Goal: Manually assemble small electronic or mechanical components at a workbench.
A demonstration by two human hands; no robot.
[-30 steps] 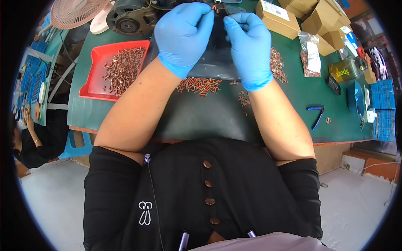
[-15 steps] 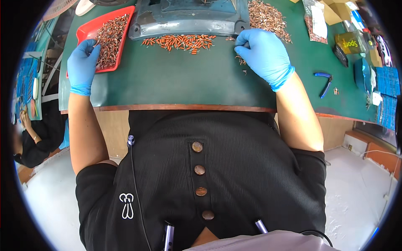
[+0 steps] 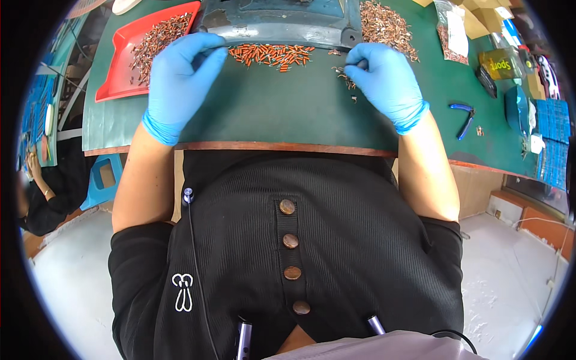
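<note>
Small metal-and-orange parts (image 3: 343,73) pinched at the right hand (image 3: 387,84) fingers (image 3: 353,67), which are closed together on them, just above the green worktop (image 3: 270,114). A few loose ones lie on the mat right under that hand.

Left hand (image 3: 180,78): fingers curled together near the left end of the row of orange parts (image 3: 270,54). Can't tell if it actually has one; too small to see.

The row lies along the front edge of the grey-blue machine base (image 3: 282,24). Red tray (image 3: 150,51) with more parts to the left, a bigger loose heap (image 3: 384,21) to the right. Blue-handled pliers (image 3: 463,117) well off to the right.

Risks as I read it:
- Parts are tiny and gloves look slick, so a pinch could slip and drop pieces onto the worktop or off its near edge into the lap.
- Left wrist sits close to the row; a sweep could scatter it.
- Loose strays under the right hand could get mixed with the row.
</note>
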